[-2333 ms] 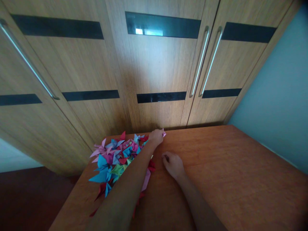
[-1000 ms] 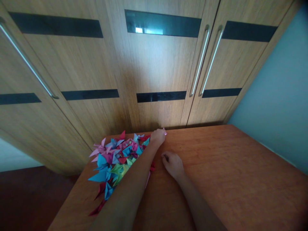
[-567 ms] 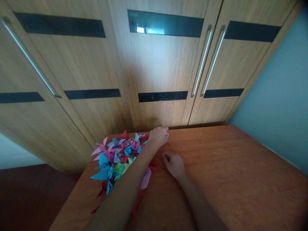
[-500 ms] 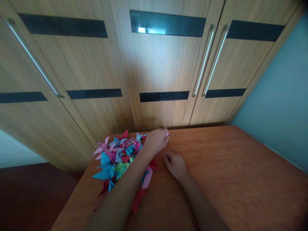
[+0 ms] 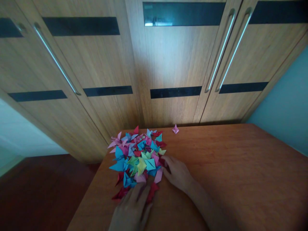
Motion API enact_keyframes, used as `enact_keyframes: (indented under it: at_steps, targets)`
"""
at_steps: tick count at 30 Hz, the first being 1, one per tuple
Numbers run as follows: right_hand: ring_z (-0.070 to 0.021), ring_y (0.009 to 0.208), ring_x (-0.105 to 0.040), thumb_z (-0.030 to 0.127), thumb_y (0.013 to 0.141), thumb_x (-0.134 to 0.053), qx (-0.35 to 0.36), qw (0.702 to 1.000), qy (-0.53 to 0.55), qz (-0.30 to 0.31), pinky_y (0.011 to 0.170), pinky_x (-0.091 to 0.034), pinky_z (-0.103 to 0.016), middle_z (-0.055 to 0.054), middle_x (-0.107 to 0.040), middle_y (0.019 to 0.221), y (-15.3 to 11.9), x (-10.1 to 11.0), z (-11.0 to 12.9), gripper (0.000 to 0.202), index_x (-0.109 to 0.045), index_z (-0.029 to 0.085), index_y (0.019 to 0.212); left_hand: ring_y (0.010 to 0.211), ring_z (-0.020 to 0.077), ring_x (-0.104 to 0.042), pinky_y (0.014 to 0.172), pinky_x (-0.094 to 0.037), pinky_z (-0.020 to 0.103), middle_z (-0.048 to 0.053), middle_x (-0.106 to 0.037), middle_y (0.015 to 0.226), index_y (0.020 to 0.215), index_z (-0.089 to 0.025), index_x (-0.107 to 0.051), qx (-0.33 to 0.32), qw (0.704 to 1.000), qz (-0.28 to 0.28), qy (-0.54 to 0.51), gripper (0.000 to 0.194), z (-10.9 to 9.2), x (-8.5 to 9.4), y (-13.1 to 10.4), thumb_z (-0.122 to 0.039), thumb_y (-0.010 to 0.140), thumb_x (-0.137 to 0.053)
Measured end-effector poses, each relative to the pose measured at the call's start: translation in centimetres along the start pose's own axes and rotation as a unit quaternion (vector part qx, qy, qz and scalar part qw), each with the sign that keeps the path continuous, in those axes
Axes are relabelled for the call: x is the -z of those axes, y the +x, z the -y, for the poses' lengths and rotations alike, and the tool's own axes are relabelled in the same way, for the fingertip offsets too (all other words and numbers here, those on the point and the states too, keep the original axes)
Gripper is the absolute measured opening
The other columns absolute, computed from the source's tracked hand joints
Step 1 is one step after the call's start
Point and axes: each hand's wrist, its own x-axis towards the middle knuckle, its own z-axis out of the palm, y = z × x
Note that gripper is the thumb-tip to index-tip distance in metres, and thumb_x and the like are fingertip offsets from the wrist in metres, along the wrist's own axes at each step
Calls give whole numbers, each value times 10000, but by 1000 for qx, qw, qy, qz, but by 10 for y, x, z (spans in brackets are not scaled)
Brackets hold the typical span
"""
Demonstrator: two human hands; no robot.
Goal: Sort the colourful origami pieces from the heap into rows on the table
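Note:
A heap of folded paper origami pieces [image 5: 141, 165] in pink, blue, green, yellow and red lies on the left part of the wooden table. At the heap's near edge my left hand [image 5: 133, 205] reaches over red pieces with its fingers spread; it is slightly blurred. My right hand [image 5: 178, 173] is at the heap's right side, its thumb and forefinger apart by a dark red piece. Apart from the heap, a single pink origami piece [image 5: 175, 129] stands by the table's far edge.
The brown wooden table [image 5: 228, 166] reaches back to a wooden wardrobe [image 5: 173, 61] with dark strips and long metal handles [image 5: 221, 51]. A pale blue wall [image 5: 284, 112] borders the right side. Dark floor [image 5: 45, 186] shows at the left.
My left hand has let go of the pink piece at the far edge and drawn back to the heap's near side. My right hand has moved against the heap's right side. The view has shifted.

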Motion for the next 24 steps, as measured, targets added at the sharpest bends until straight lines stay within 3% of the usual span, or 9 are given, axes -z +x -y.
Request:
enact_keyframes:
  at_steps: [7, 14, 24]
  targets:
    - [-149, 845, -578, 213, 833, -465, -5, 999, 33, -33, 742, -417, -233, -32, -628, 967, 3, -9, -10, 309, -548, 235, 1130, 1030, 240, -602, 835, -538, 344, 36, -598, 1210, 1202, -294, -540, -38, 998, -29, 40, 433, 2, -10, 2, -231, 773, -535]
    - [-138, 763, -585, 187, 827, -456, -12, 998, 42, -55, 687, -419, -212, -15, -638, 863, 4, -6, -9, 397, -489, 239, 1220, 1032, 216, -607, 854, -530, 324, 37, -563, 1258, 1190, -282, -555, -35, 998, -44, 30, 397, -1, -19, 13, -166, 825, -454]
    - [-147, 774, -583, 189, 800, -481, -9, 997, 51, -48, 714, -421, -222, -22, -637, 889, 3, -4, -8, 441, -484, 249, 1236, 1000, 205, -625, 832, -544, 298, 41, -630, 1163, 1227, -266, -521, -31, 997, -65, -1, 434, -3, -29, -3, -163, 809, -463]
